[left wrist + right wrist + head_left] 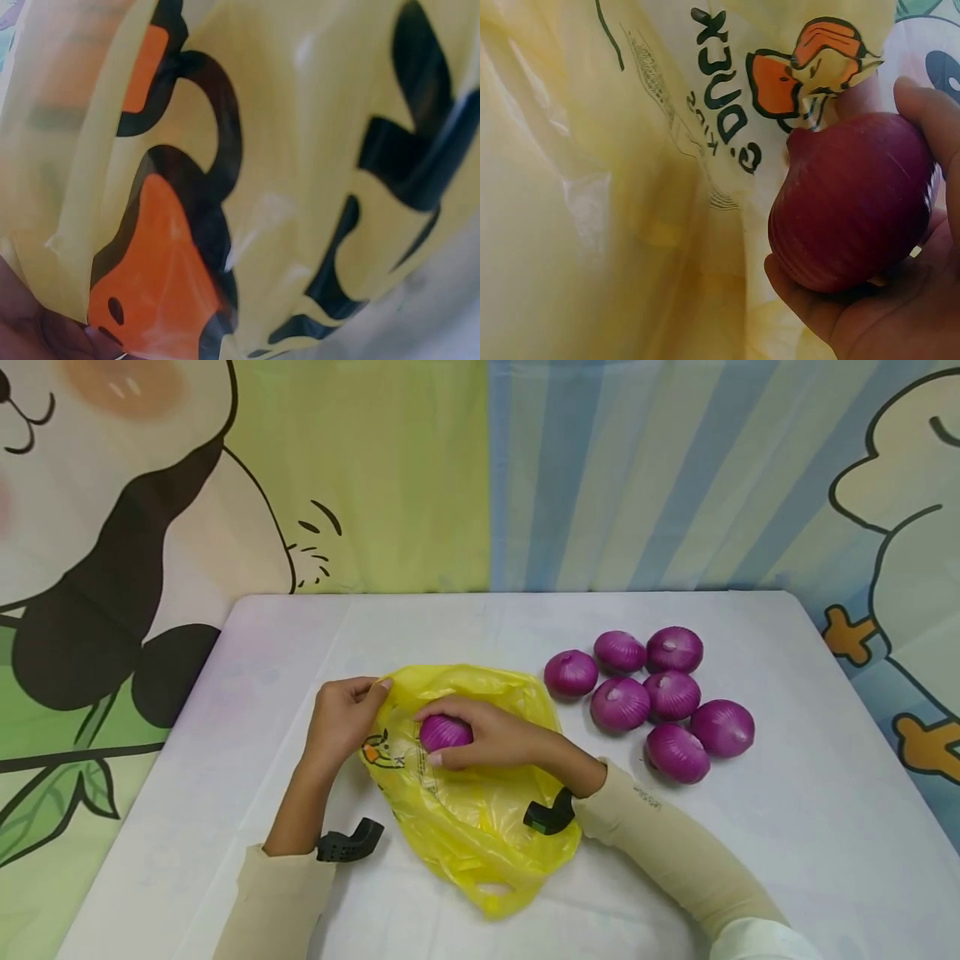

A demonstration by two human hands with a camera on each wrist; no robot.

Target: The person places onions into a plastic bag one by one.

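My right hand (487, 732) grips a purple onion (445, 733) over the yellow plastic bag (480, 852). In the right wrist view, fingers and thumb curl round the onion (847, 202), with the bag's printed wall (652, 247) close beside it. At the bag's upper left edge, my left hand (347, 718) pinches the plastic between thumb and fingers. Printed yellow plastic (285, 150) fills most of the left wrist view, and only a bit of the hand shows in its lower left corner.
Several purple onions (619, 704) lie grouped on the white table (450, 618), right of the bag. A cartoon-printed cloth (405, 477) hangs behind the table. Each wrist carries a black camera mount, one at the left sleeve (349, 843) and one over the bag.
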